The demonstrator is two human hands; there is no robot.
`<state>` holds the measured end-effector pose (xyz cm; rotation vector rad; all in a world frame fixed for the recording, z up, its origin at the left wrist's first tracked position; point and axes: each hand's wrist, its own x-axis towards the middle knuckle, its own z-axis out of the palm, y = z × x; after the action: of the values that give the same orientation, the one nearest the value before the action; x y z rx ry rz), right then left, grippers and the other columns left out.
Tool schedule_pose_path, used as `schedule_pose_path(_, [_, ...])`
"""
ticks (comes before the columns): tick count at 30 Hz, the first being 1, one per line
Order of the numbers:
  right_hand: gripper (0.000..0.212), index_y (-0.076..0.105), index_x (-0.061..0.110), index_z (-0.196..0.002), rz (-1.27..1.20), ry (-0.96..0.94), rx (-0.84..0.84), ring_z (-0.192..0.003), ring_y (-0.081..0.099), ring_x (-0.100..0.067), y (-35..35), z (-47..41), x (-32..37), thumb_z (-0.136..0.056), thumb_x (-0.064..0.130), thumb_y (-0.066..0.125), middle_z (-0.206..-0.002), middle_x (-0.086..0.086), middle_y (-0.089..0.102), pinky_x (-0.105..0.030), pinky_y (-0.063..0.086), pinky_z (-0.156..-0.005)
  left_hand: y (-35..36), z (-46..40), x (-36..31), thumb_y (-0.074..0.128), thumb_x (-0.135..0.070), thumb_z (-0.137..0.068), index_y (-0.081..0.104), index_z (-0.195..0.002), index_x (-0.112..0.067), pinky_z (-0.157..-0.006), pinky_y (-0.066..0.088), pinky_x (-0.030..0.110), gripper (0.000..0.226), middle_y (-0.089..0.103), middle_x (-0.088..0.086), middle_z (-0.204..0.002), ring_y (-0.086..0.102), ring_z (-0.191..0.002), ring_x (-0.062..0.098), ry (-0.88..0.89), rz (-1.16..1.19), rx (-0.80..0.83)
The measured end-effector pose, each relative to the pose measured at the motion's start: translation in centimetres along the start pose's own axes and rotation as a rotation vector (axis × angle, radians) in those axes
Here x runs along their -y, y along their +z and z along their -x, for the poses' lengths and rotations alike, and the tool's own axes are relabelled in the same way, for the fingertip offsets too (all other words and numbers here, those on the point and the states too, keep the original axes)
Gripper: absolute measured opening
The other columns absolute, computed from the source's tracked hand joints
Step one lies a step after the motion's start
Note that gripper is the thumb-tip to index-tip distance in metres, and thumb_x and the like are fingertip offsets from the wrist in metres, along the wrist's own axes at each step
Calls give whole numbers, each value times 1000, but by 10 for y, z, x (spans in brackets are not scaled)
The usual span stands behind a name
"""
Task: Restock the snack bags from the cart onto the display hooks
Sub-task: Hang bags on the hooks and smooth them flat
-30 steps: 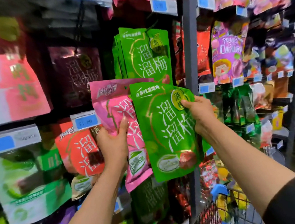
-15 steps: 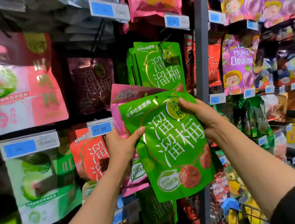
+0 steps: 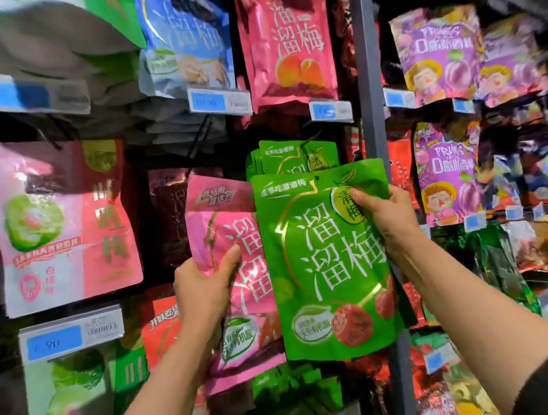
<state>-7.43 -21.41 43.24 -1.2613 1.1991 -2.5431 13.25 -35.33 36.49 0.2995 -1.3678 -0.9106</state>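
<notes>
We hold two snack bags up before a wall of hanging packets. Our right hand [image 3: 386,217] pinches the green bag [image 3: 328,269] at its upper right corner, thumb on the printed front and fingers curled behind, so nearly the whole bag hangs below and to the left of that grasp. Its top edge overlaps the lower part of the matching green bags on the hook [image 3: 293,155] just behind it. Our left hand [image 3: 202,285] clasps the pink bag [image 3: 226,234] along its left edge, about halfway down, thumb across the front; the bag rises above the hand and drops below it. The green bag covers the pink bag's right side. A grey upright post [image 3: 366,58] runs behind the green bag's right edge, and blue price tags [image 3: 218,100] line the rows above.
</notes>
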Motion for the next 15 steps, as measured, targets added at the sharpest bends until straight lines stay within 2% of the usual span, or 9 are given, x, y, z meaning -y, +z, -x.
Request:
schedule_pose_path(2, [17,65,9,-82,-25,-14,-93,-55,66,-6,-3,-25,6,-86,-7,62,-60,7,70,-26,57,-62,-10,-15,-2,77,-21,-80,67,-68,-23,-66,52,34,16,68,-8,-64,62,-66,9,27,-48,-51])
schedule_pose_path(5, [13,66,4,-85,-29,-53,-212,-49,61,-2,-2,-61,6,-86,-8,61,-53,12,66,-23,54,-55,-22,-33,-7,76,-24,-81,70,-78,-20,-76,57,47,8,72,7,-78,69,-78,26,-6,-25,-64])
schedule_pose_path(7, [13,67,4,-84,-3,-66,-247,-46,58,0,2,-81,3,-85,-8,62,-50,15,63,-24,52,-54,-23,-39,-13,74,-18,-83,71,-87,-15,-75,58,44,7,73,8,-80,70,-75,25,-52,60,-43])
schedule_pose_path(10, [29,62,14,-71,-33,-48,-239,-42,56,2,15,-101,-1,-84,-11,61,-46,16,61,-20,50,-49,-12,-41,-21,71,-11,-84,69,-90,-9,-52,55,23,7,72,-3,-64,68,-58,9,-78,102,10])
schedule_pose_path(11, [30,61,15,-69,-47,-40,-242,-41,55,2,20,-107,-2,-83,-12,61,-45,15,60,-20,49,-47,-6,-40,-22,71,-11,-83,69,-89,-9,-49,53,21,6,72,-4,-63,68,-56,7,-81,100,29])
schedule_pose_path(15, [33,59,13,-64,-135,4,-273,-43,54,-4,33,-127,-5,-81,-15,58,-49,8,60,-22,47,-46,10,-43,-19,73,-15,-82,71,-85,-15,-57,54,28,5,74,1,-72,71,-65,14,-83,70,61])
